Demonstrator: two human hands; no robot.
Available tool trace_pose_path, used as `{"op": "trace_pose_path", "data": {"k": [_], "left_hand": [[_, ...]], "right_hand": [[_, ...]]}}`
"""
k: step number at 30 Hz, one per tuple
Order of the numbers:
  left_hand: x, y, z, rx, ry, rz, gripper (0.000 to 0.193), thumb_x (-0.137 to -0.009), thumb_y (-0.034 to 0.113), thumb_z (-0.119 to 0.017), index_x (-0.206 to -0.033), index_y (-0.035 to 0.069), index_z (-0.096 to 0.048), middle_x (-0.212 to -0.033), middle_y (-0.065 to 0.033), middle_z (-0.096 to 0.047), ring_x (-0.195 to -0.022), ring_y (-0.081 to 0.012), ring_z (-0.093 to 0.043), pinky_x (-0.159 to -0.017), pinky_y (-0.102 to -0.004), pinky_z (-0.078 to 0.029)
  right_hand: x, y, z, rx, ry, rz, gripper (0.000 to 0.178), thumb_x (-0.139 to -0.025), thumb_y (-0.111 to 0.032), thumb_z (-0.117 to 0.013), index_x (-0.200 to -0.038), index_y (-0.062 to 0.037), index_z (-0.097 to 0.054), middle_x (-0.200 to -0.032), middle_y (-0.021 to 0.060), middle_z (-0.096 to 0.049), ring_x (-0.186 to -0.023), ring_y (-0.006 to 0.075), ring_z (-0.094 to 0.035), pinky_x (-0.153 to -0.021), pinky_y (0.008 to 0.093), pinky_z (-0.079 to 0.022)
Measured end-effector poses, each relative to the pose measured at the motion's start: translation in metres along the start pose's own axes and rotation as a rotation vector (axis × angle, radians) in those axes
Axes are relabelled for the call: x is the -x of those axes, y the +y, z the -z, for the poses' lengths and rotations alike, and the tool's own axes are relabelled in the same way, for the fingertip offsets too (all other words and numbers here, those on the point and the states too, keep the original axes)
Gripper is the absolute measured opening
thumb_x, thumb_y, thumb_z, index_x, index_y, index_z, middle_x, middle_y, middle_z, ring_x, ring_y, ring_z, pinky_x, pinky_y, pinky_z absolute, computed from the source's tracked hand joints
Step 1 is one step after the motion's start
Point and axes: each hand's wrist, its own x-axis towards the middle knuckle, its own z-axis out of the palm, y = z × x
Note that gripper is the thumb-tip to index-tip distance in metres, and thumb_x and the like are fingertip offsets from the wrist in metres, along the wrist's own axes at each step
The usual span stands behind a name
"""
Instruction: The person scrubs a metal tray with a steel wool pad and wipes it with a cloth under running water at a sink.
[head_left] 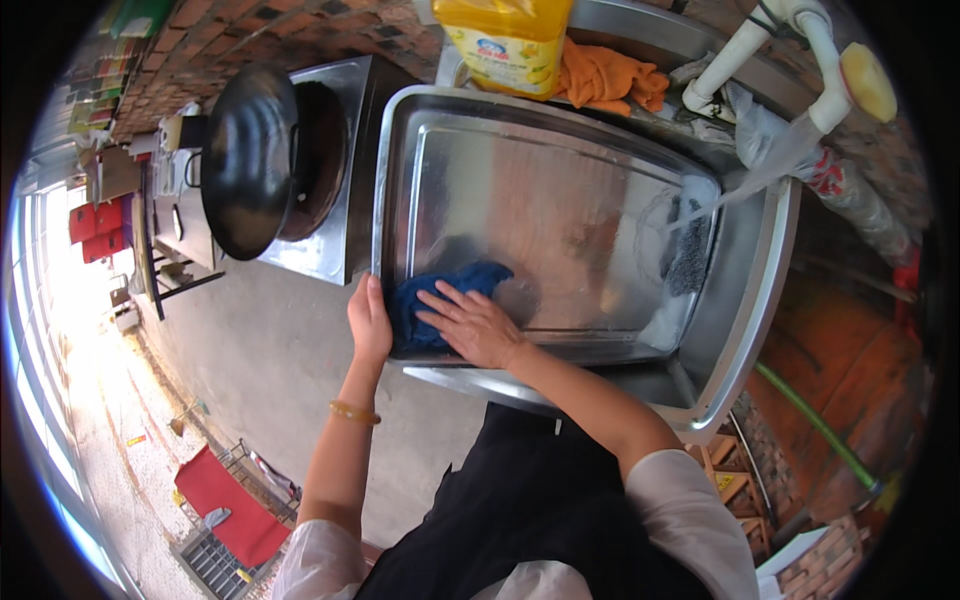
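Observation:
A large rectangular metal tray (520, 190) lies tilted over the sink (735, 370). My left hand (370, 322) grips its left rim near the front corner, and its fingers are partly hidden. Inside that corner a bunched dark blue cloth (490, 272) rests on the wet metal. My right hand (474, 328) presses on the cloth with fingers outstretched and apart. At the tray's right end, water (765, 165) pours from a white pipe (828, 108) onto suds beside a grey steel-wool scourer (688, 258).
Behind the tray stand a yellow liquid bottle (505, 50) and a crumpled orange cloth (610, 78). A black wok (250, 165) leans on the metal stove (335, 215) at left. A green hose (815, 425) runs at right. A red-topped seat (235, 505) stands lower left.

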Motion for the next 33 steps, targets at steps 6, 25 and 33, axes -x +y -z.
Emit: {"op": "trace_pose_path", "data": {"k": [6, 25, 33], "left_hand": [[0.004, 0.01, -0.001, 0.0, 0.004, 0.022, 0.041, -0.1, 0.032, -0.033, -0.079, -0.001, -0.044, -0.064, -0.0094, -0.037, -0.063, -0.0174, -0.034, -0.059, -0.0317, -0.035], [0.001, 0.009, -0.001, -0.064, 0.003, -0.029, 0.043, -0.1, 0.032, -0.033, -0.077, -0.002, -0.044, -0.062, -0.0161, -0.039, -0.059, -0.0283, -0.035, -0.057, -0.0387, -0.036], [0.001, -0.006, -0.003, -0.14, 0.022, -0.025, 0.039, -0.099, 0.03, -0.034, -0.078, 0.0, -0.047, -0.07, -0.024, -0.052, -0.07, -0.0444, -0.05, -0.062, -0.0485, -0.039]], "right_hand": [[-0.001, 0.137, 0.086, 0.28, 0.424, -0.529, 0.045, -0.074, -0.021, -0.064, -0.118, -0.0144, -0.057, -0.132, 0.0099, -0.05, -0.128, 0.0339, -0.04, -0.094, 0.048, -0.039], [0.21, 0.147, 0.112, 0.38, 0.233, -1.483, 0.083, -0.068, 0.001, -0.066, -0.14, -0.0129, -0.027, -0.119, 0.0208, -0.05, -0.103, 0.0402, -0.053, -0.093, 0.0419, -0.043], [0.106, 0.056, 0.192, 0.219, 0.51, -0.931, 0.057, -0.069, 0.001, -0.063, -0.123, -0.0068, -0.048, -0.108, 0.0187, -0.052, -0.101, 0.0398, -0.052, -0.087, 0.0414, -0.044]]}}
